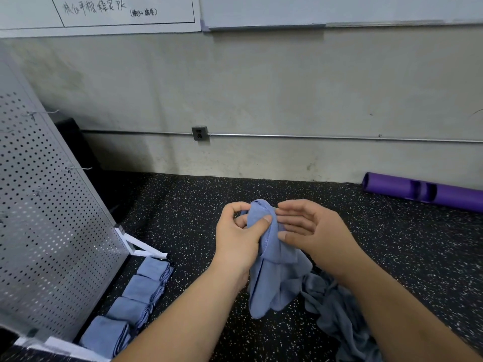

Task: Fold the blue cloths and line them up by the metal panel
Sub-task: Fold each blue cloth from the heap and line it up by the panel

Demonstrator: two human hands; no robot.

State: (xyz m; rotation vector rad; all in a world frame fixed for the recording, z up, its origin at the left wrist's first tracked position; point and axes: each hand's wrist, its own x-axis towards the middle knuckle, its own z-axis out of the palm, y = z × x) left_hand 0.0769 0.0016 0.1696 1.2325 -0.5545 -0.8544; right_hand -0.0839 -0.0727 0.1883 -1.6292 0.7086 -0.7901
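Speckled floor [188, 205]: folded cloths [130, 307], loose heap [339, 312], purple tube [428, 194].

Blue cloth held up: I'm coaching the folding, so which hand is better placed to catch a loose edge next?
Probably the right hand: its fingers lie relaxed against the blue cloth, free to slide down, while the left hand pinches the bunched top.

Even indoor light, moderate, cool grey cast. Shadows soft: band on wall [261, 87] under whiteboard [339, 11] ledge, dark gap behind panel [52, 205]. Faint sheen on panel, no hard glare. Wide-angle bend: pipe [313, 137] bows, panel leans. Centre sharp; lower-left corner smeared.
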